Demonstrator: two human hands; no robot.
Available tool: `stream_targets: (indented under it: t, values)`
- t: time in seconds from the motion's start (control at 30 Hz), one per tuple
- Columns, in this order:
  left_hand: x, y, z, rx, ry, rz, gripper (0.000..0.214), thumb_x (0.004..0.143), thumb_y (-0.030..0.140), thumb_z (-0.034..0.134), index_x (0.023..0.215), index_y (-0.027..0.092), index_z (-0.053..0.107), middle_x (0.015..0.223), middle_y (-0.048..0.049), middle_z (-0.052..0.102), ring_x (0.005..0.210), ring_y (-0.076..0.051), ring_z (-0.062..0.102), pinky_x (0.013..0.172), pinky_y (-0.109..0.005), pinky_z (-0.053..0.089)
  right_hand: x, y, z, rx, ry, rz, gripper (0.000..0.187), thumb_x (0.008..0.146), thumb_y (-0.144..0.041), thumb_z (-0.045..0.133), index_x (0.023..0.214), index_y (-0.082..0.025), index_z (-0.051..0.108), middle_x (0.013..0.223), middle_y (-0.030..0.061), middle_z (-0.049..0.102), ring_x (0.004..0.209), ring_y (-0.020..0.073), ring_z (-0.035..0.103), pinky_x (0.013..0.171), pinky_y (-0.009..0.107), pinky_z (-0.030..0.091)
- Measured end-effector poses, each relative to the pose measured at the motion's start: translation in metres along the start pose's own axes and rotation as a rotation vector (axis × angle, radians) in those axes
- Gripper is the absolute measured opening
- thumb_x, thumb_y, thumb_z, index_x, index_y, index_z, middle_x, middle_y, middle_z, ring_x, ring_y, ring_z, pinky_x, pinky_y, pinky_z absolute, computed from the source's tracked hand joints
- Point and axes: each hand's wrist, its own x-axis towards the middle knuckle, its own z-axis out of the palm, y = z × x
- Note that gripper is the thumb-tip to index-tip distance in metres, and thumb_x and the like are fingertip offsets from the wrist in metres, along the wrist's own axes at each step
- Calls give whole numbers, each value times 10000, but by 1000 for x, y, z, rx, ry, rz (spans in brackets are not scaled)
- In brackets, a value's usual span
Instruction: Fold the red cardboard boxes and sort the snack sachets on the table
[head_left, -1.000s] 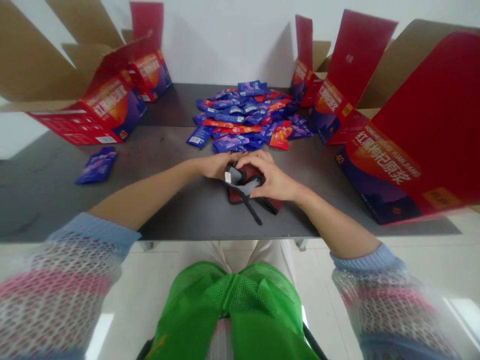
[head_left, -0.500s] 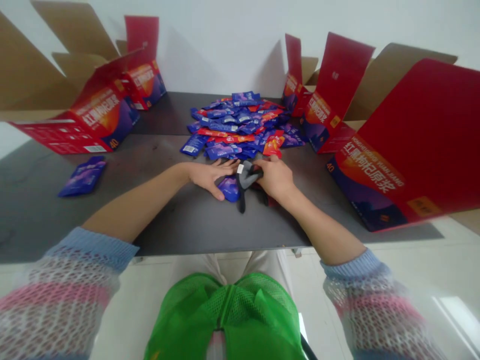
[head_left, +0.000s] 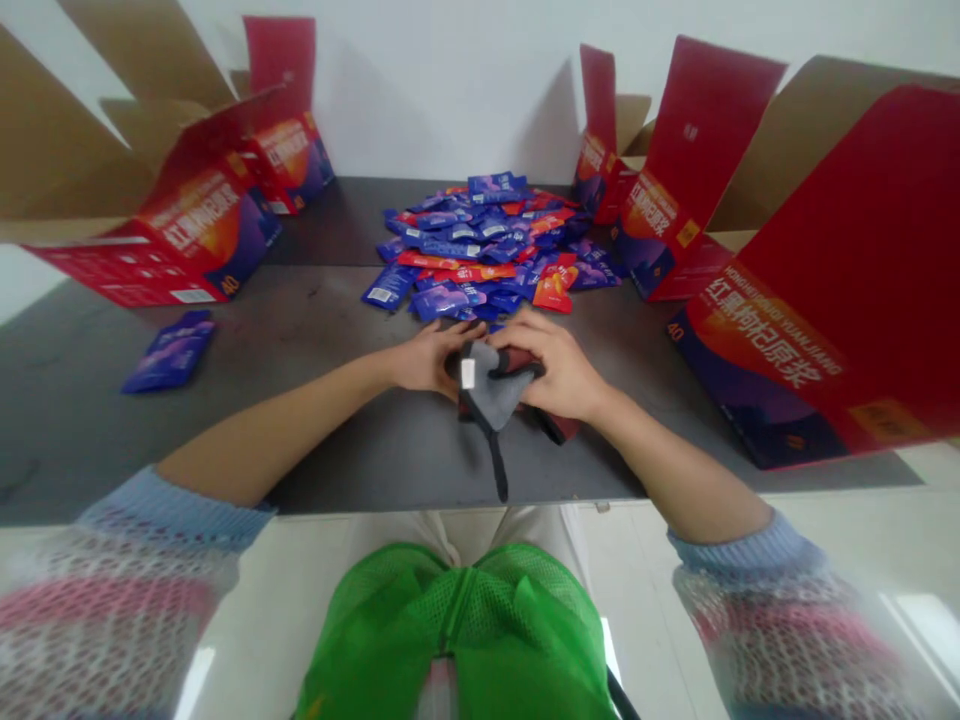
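A flat dark-grey tabletop point(head_left: 337, 450) spreads beneath the left hand point(head_left: 424, 360) and right hand point(head_left: 561, 364); a heap of glossy blue-and-red sachets point(head_left: 480, 245) lies just beyond. Between the hands, clamped by both, is a maroon-and-grey fabric pouch with black edging point(head_left: 495, 398).

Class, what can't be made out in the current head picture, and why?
In the head view:
Left grip: some fingers, hidden by the soft grey-and-maroon fabric item.
Heap of blue and red foil sachets: lowest ones, covered by others.
Large red cardboard box, right: cut off by the picture's edge.
Sachets' fine print: too small.
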Motion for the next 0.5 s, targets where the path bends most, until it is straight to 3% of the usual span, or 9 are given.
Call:
stream_targets:
  t: [0.07, 0.17, 0.27, 0.37, 0.43, 0.5]
  values:
    - [3, 3, -3, 29, -61, -39, 1018, 725, 549, 744, 1575, 239, 277, 1657, -159, 183, 1514, -411, 151, 1175, -670, 90, 1, 4, 12, -17, -124, -5, 358, 718, -285, 717, 1075, -257, 704, 1112, 43, 633, 1015, 221, 617, 860, 305, 484]
    - [7, 11, -11, 53, -108, -81, 1001, 681, 543, 779, 1543, 263, 352, 1657, -137, 198, 1506, -401, 194, 1187, -629, 138, 6, 15, 18, -118, -136, 94, 333, 761, -291, 685, 1092, -292, 720, 1122, 38, 639, 1013, 227, 631, 848, 315, 487]
    - [9, 19, -17, 48, -101, -131, 1010, 568, 567, 848, 1466, 285, 483, 1632, -88, 303, 1481, -376, 282, 1214, -498, 208, 13, 30, 15, -243, -27, 300, 306, 772, -333, 684, 1074, -315, 730, 1094, 47, 649, 940, 239, 646, 780, 330, 502]
    - [7, 23, -17, 35, -117, -180, 1075, 585, 587, 838, 1513, 248, 415, 1646, -126, 249, 1509, -384, 197, 1218, -548, 140, 17, 47, 9, -371, 154, 480, 322, 755, -324, 689, 1071, -289, 737, 1087, 86, 648, 926, 274, 646, 748, 360, 515]
    - [5, 21, -14, 24, -114, -195, 1133, 617, 598, 817, 1560, 222, 312, 1657, -166, 171, 1521, -406, 116, 1187, -641, 83, 17, 53, 6, -375, 298, 441, 341, 753, -284, 673, 1088, -268, 734, 1133, 95, 640, 1000, 287, 635, 806, 381, 523]
    - [4, 16, -8, 5, -86, -162, 1115, 638, 596, 805, 1562, 226, 303, 1656, -170, 171, 1515, -416, 134, 1178, -660, 96, 17, 51, 4, -284, 403, 303, 360, 759, -251, 652, 1112, -260, 725, 1183, 83, 634, 1085, 275, 614, 898, 386, 512]
